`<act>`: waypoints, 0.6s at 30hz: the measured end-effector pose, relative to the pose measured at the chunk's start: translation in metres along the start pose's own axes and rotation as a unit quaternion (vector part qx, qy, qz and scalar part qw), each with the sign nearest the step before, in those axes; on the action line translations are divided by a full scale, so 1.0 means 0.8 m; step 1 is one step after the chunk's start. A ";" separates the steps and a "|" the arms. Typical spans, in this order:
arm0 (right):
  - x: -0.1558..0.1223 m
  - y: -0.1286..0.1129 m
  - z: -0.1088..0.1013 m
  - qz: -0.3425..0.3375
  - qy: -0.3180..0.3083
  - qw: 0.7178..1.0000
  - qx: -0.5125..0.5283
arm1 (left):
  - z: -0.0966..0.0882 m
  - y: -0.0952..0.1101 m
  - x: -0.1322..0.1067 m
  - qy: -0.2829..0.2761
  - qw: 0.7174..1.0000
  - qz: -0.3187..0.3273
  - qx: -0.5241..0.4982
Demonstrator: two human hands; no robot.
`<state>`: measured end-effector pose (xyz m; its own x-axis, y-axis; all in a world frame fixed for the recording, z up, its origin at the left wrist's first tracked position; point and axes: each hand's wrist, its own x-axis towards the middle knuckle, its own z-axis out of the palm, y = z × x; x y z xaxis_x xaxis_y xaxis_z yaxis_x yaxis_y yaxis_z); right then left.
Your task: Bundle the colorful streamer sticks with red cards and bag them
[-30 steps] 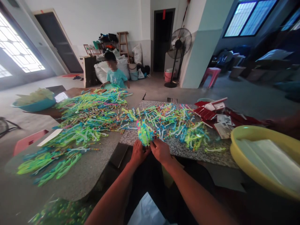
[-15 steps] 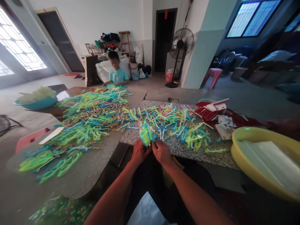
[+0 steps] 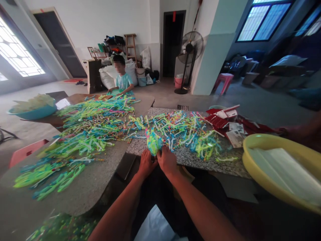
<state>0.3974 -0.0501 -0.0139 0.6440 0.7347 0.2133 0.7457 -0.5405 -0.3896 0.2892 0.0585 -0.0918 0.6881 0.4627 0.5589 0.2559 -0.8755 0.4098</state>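
A bundle of green, yellow and blue cord-like strips [image 3: 153, 143] stands up from between my hands at the near edge of the speckled stone table [image 3: 140, 147]. My left hand [image 3: 147, 163] is closed round the lower left of the bundle. From the right, my right hand [image 3: 167, 160] pinches at its base, close to the left fingers. The fingertips are partly hidden, so the exact grip is unclear. Behind the bundle lies a loose heap of similar coloured strips [image 3: 175, 122], with a green and blue clump [image 3: 207, 147] to its right.
A larger heap of strips [image 3: 92, 117] covers the left table. A yellow basin [image 3: 253, 160] with pale sheets stands right, near red packaging and cards [image 3: 225, 120]. A blue basin [image 3: 37, 112] stands far left. A person in a light-blue shirt [image 3: 122, 82] sits across the table.
The view has shifted slightly, so most things sit a little further left. Both hands stay together at the bundle; my right hand has risen slightly along its side.
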 end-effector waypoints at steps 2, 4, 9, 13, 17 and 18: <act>0.000 -0.001 -0.003 0.007 -0.016 1.000 0.008 | -0.001 0.000 0.000 -0.002 1.000 0.003 0.001; -0.003 0.006 -0.005 -0.009 -0.024 0.999 0.023 | 0.000 -0.001 0.001 0.000 1.000 0.007 0.000; -0.009 0.034 0.001 -0.077 -0.026 0.995 0.054 | 0.003 0.000 0.001 0.017 1.000 0.002 0.005; -0.011 0.037 0.010 -0.055 -0.036 0.997 0.049 | 0.005 -0.003 -0.001 0.019 1.000 -0.005 0.006; -0.009 0.026 0.013 -0.033 -0.040 0.997 0.048 | 0.007 -0.007 -0.002 0.008 1.000 -0.010 0.009; -0.008 0.023 0.013 -0.030 -0.040 0.998 0.048 | 0.006 -0.008 -0.002 0.004 1.000 -0.012 0.009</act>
<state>0.4052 -0.0608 -0.0319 0.5795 0.7972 0.1693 0.7608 -0.4548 -0.4629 0.2902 0.0625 -0.0987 0.6757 0.4854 0.5548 0.2844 -0.8660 0.4113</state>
